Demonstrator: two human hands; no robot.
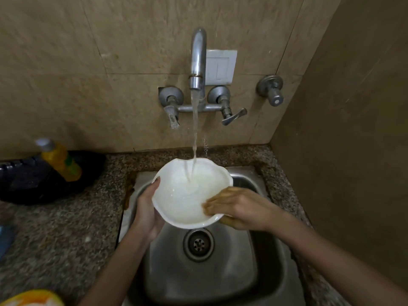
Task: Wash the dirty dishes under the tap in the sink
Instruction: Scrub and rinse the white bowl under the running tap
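A white bowl with a wavy rim (185, 199) is held above the steel sink (231, 268), tilted a little toward me. Water runs from the wall tap (198, 62) straight into the bowl. My left hand (146, 208) grips the bowl's left edge from below, thumb on the rim. My right hand (236, 208) lies over the bowl's right rim, fingers inside against the wet surface. The sink's drain (198, 244) shows just under the bowl.
A yellow bottle with a grey cap (59, 161) stands in a dark tray (44, 184) on the granite counter at the left. A yellow-rimmed object (33, 298) sits at the bottom left corner. A brown wall closes the right side.
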